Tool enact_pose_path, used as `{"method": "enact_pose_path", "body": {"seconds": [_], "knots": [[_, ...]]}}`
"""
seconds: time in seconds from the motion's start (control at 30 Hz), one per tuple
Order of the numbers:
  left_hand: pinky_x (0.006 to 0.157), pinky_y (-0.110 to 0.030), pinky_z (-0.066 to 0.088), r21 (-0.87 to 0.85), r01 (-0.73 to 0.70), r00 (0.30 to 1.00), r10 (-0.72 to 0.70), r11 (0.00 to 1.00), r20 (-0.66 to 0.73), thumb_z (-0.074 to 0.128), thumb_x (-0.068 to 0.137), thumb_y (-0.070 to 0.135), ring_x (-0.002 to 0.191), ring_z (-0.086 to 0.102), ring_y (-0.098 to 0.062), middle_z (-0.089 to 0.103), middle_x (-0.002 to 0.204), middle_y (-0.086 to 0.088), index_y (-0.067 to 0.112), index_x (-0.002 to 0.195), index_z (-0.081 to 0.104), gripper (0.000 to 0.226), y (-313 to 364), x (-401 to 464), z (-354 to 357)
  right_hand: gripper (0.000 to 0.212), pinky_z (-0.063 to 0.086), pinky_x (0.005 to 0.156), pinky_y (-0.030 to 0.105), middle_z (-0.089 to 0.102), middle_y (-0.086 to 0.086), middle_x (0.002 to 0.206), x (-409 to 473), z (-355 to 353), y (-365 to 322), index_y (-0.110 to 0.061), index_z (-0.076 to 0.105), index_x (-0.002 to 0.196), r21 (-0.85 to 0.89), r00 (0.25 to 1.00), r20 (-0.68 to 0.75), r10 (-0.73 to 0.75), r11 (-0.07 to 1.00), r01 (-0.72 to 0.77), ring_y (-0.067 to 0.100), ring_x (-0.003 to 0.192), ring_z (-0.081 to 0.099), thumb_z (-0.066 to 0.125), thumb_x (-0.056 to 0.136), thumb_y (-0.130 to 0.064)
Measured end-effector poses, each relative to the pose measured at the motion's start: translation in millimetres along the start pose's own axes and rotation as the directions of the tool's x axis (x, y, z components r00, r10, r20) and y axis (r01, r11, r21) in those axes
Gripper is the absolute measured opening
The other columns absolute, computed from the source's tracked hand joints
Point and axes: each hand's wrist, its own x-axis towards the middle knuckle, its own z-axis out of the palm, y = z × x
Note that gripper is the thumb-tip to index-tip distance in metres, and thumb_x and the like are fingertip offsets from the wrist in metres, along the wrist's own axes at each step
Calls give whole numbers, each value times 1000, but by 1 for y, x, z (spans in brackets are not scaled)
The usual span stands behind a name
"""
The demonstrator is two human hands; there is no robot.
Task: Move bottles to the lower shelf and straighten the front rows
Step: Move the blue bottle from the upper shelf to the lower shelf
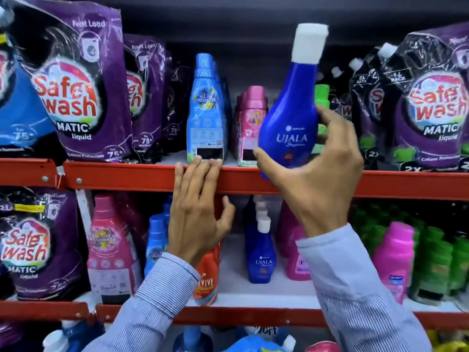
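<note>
My right hand (317,179) grips a dark blue Ujala bottle (291,115) with a white cap, tilted and held in front of the upper shelf's red edge (127,175). My left hand (198,212) rests open, fingers flat on that red edge, just below a light blue bottle (205,110) standing on the upper shelf. Pink bottles (250,123) stand right of it. On the lower shelf (266,298) a row of matching Ujala bottles (261,252) stands at the middle, with a red Revive bottle (206,278) partly hidden behind my left hand.
Purple Safe Wash pouches (73,92) fill the upper shelf's left, and more pouches (431,107) its right. Green bottles (436,260) and a pink bottle (393,260) crowd the lower right; a pink bottle (109,247) and blue bottles (156,242) stand lower left.
</note>
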Motion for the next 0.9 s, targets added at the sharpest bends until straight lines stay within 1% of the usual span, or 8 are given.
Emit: {"method": "enact_pose_path", "body": {"seconds": [0.03, 0.17, 0.23, 0.3, 0.37, 0.5, 0.7, 0.9], "knots": [[130, -47, 14, -6, 6, 1000, -6, 1000, -7, 68, 80, 19, 143, 42, -29, 55, 145, -12, 6, 143, 50, 66, 1, 0, 1, 84, 49, 94, 26, 61, 1, 120, -9, -10, 3, -14, 56, 124, -2, 1000, 4, 7, 1000, -7, 13, 106, 59, 84, 55, -53], [129, -51, 17, -26, 36, 999, -37, 999, -31, 67, 79, 18, 141, 43, -31, 57, 141, -15, 4, 140, 53, 64, 5, 0, 4, 85, 53, 88, 41, 60, 2, 118, -57, -34, 27, -12, 55, 123, -20, 996, 75, 43, 999, -42, 20, 104, 61, 89, 54, -51], [128, -53, 18, -29, 49, 998, -50, 998, -41, 67, 79, 18, 140, 44, -32, 57, 139, -15, 4, 138, 54, 63, 7, -1, 6, 85, 53, 87, 36, 58, 0, 115, -82, -38, 42, -14, 54, 121, -35, 985, 146, 95, 995, -90, 18, 101, 60, 91, 52, -49], [127, -54, 19, -40, 61, 997, -63, 997, -47, 66, 79, 18, 140, 45, -33, 57, 139, -16, 3, 138, 54, 62, 8, -1, 7, 84, 47, 87, 25, 57, 0, 112, -106, -36, 58, -15, 54, 118, -77, 968, 213, 136, 990, -122, 16, 99, 58, 91, 50, -47], [127, -56, 19, -46, 66, 996, -68, 997, -50, 67, 78, 17, 140, 45, -34, 57, 139, -17, 3, 138, 53, 62, 9, -1, 7, 83, 43, 85, 21, 57, 0, 110, -127, -29, 75, -15, 53, 116, -119, 944, 272, 185, 980, -157, 17, 99, 56, 91, 49, -46], [126, -57, 20, -37, 68, 995, -70, 997, -67, 67, 77, 13, 140, 45, -35, 57, 138, -18, 2, 137, 54, 62, 10, -2, 8, 81, 50, 85, 35, 55, -1, 109, -162, -9, 106, -17, 50, 114, -218, 887, 365, 283, 952, -214, 20, 100, 56, 87, 48, -49], [126, -59, 18, -44, 79, 994, -82, 996, -73, 66, 76, 9, 139, 45, -37, 57, 136, -20, -1, 135, 54, 61, 11, 0, 11, 83, 53, 82, 40, 54, 4, 109, -199, 12, 132, -16, 47, 111, -320, 816, 432, 385, 911, -260, 30, 102, 57, 87, 47, -49], [127, -58, 15, -65, 69, 994, -74, 996, -85, 64, 76, 5, 138, 44, -37, 56, 136, -22, -3, 135, 54, 61, 10, 1, 14, 83, 53, 80, 42, 53, 5, 107, -216, 17, 143, -15, 47, 109, -343, 789, 435, 433, 890, -300, 32, 101, 57, 90, 45, -43]]}}
